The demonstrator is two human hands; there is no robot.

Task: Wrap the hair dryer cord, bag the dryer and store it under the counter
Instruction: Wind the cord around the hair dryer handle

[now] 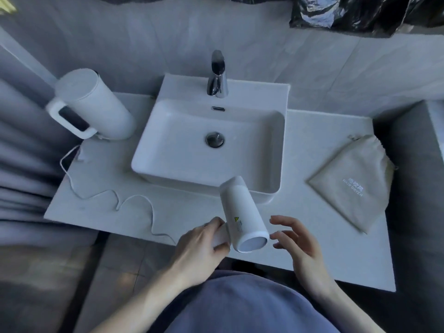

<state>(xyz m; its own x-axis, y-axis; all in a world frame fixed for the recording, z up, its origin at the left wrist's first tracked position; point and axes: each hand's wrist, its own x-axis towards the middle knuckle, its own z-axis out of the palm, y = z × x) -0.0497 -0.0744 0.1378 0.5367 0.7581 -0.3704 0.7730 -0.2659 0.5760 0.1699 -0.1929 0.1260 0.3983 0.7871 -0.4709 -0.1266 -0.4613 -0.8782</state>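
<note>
A white hair dryer (241,212) hangs over the counter's front edge, its barrel pointing away toward the sink. My left hand (204,243) is shut on its handle. My right hand (298,239) hovers open just right of the barrel's near end, fingers spread, not touching it. The thin white cord (115,198) runs from under my left hand in loose waves across the left counter toward the back left. A beige drawstring bag (353,181) printed "HAIR DRYER" lies flat on the right of the counter.
A white sink (168,150) with a chrome faucet (217,75) fills the counter's middle. A white electric kettle (93,104) stands at the back left. Black plastic (360,13) hangs at the top right. Grey floor shows below the counter edge on the left.
</note>
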